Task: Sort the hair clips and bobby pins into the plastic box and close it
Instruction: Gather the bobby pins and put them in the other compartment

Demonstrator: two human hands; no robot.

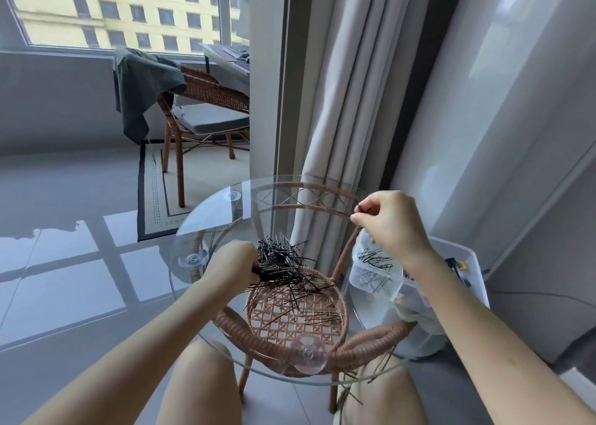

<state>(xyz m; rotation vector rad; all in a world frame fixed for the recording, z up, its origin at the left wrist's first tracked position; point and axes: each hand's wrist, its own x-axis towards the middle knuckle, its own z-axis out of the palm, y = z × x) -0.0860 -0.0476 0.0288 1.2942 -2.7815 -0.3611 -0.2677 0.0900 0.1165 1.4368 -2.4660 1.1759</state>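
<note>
A pile of black bobby pins (283, 263) lies on the round glass table (206, 221). My left hand (233, 266) grips a thick bundle of them at the pile's left side. Loose pins (309, 311) are scattered toward the table's near side. My right hand (390, 224) is raised at the table's right edge and pinches one thin bobby pin (361, 211) between thumb and fingertips. Just below that hand stands a small clear plastic box (374, 273), open, with several pins inside.
A larger white plastic bin (464, 260) sits on the floor to the right of the table. Curtains (338, 102) hang behind the table. A rattan chair (200, 108) with a green cloth stands at the back left. My knees are under the table's near edge.
</note>
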